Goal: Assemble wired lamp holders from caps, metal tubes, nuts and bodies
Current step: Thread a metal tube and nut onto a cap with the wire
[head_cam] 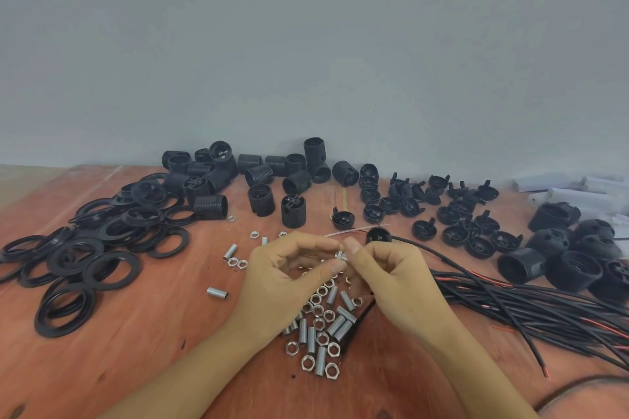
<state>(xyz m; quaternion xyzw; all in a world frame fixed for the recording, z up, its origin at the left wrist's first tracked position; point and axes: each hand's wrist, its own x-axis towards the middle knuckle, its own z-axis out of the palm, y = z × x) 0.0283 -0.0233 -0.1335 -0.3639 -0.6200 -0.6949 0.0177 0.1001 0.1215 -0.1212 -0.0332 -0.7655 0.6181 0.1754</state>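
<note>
Head view: both forearms come in from the bottom edge and meet over the middle of the wooden table (136, 350); left hand (289, 269) palm turned toward the right, thumb and forefinger curled in and pinching a small metal tube (342, 256) that appears to carry a nut at its left end; remaining fingers loosely curled beneath; right hand (391, 272) opposite, thumb and forefinger pinching the same tube from the other side, other fingers folded toward the palm; tube held in the air between the two sets of fingertips, above a loose pile of nuts and tubes (323, 326); a black cap (377, 235) sits just beyond the right fingertips, with a black wire (418, 246) running off to the right; wire bundle (527, 309) lies right of the right wrist; flat black rings (85, 248) heaped at left; threaded bodies (258, 180) along the wall; more caps (442, 211) at right rear.
</note>
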